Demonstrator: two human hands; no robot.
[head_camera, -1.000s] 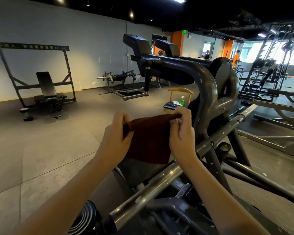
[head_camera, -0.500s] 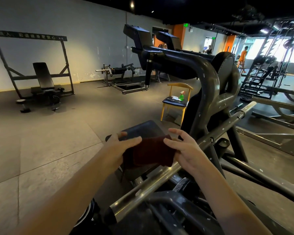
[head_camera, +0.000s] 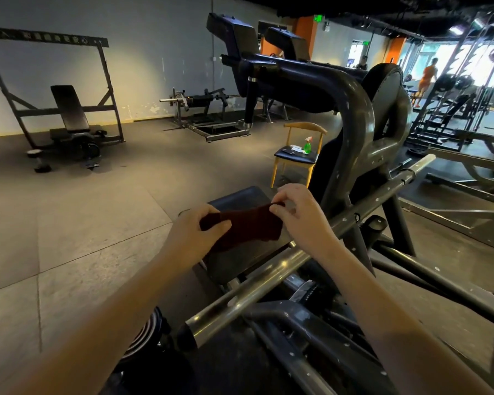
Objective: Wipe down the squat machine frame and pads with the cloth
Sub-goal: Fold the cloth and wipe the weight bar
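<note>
I hold the cloth (head_camera: 244, 228) at frame centre, above the pad (head_camera: 237, 199): left hand (head_camera: 193, 236) grips one end, right hand (head_camera: 300, 216) pinches the other corner, probably to fold it for wiping.

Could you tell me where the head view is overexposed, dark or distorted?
Head view: windows at upper right are blown out; ceiling nearly black; warm light pools on the wall; steel bar glints; wide lens bows the edges; left hand, right hand and cloth are sharp.
</note>
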